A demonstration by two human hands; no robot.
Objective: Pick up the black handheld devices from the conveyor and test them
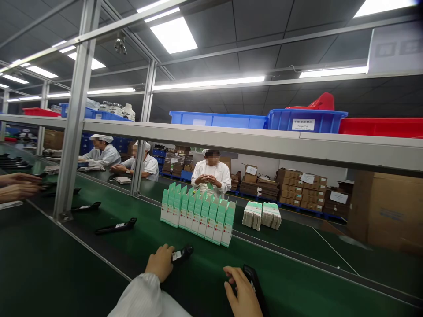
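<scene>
My left hand (161, 263) is on the near green belt, its fingers closed over one end of a black handheld device (187, 251) with a white label. The device's angled head points right, clear of the hand. My right hand (243, 291) is at the lower right, fingers apart and slightly curled. Beside it lies a second black device (254, 278), partly hidden behind the hand; whether they touch I cannot tell. Beyond both hands stands a row of white and green open-topped cartons (198, 215). To the left, another labelled black device (116, 226) lies on the belt.
Stacks of flattened cartons (261, 215) lie past a metal rail. An overhead shelf (231, 138) carries blue bins (218, 119) and a red bin (380, 127). An upright metal post (74, 119) stands at left. Co-workers (211, 174) sit across; another person's hands (21, 187) show far left.
</scene>
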